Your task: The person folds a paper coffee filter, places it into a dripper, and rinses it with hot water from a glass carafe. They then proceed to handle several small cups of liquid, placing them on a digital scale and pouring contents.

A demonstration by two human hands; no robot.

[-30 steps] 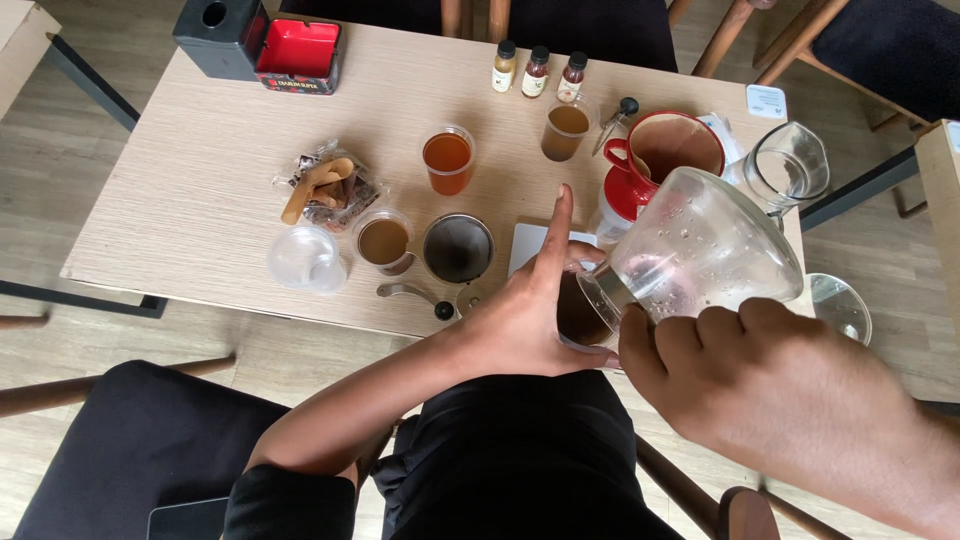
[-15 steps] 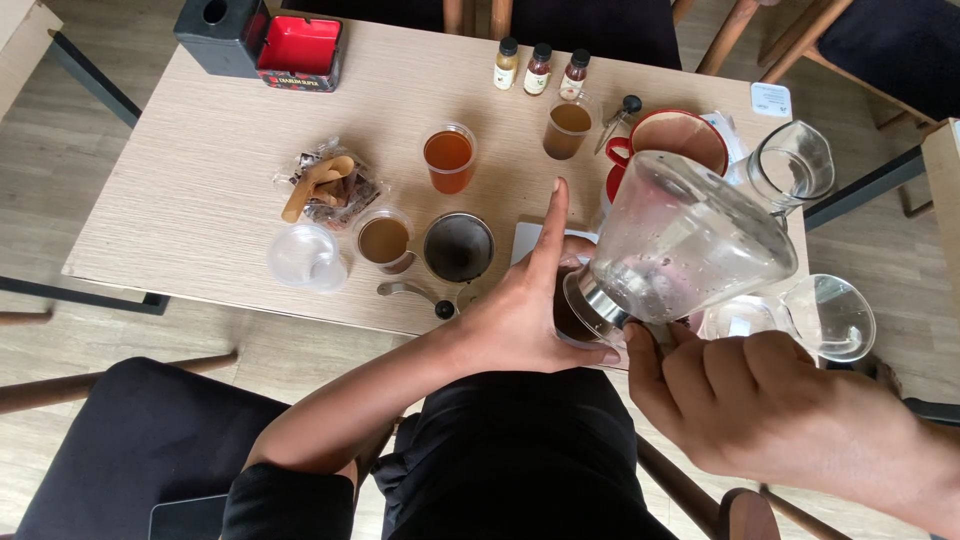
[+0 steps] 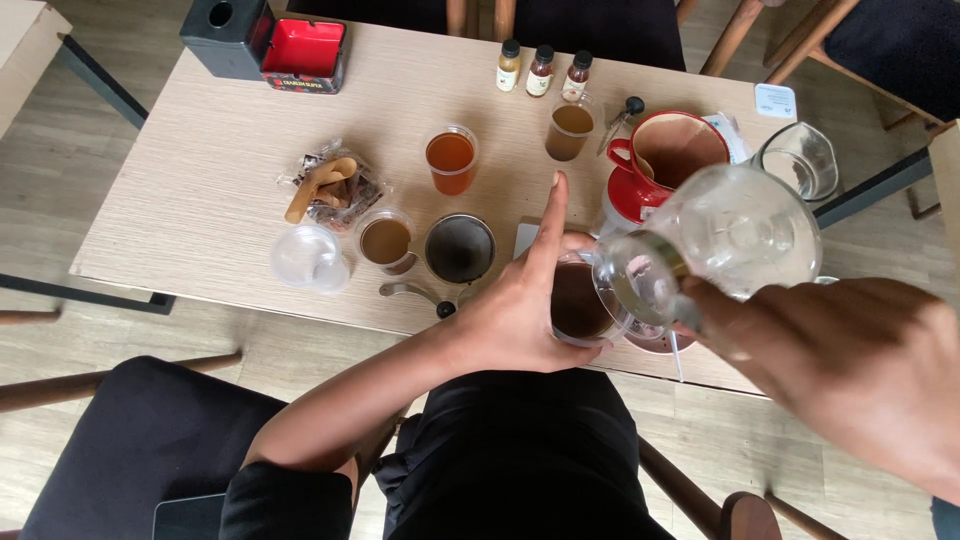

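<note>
Gripping cup (image 3: 578, 300) and carafe (image 3: 725, 240)

A clear plastic cup of dark brown liquid (image 3: 580, 300) stood upright at the near edge of the counter (image 3: 200, 200), towards its right corner. A clear, round-bodied glass carafe (image 3: 735, 240) hung tilted above it, empty, its narrow neck just over the cup's rim.

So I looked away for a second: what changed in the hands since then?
The right hand swung the glass carafe leftward, tipping its mouth over the cup of brown liquid. The left hand still steadies that cup. The other cups haven't moved.
</note>
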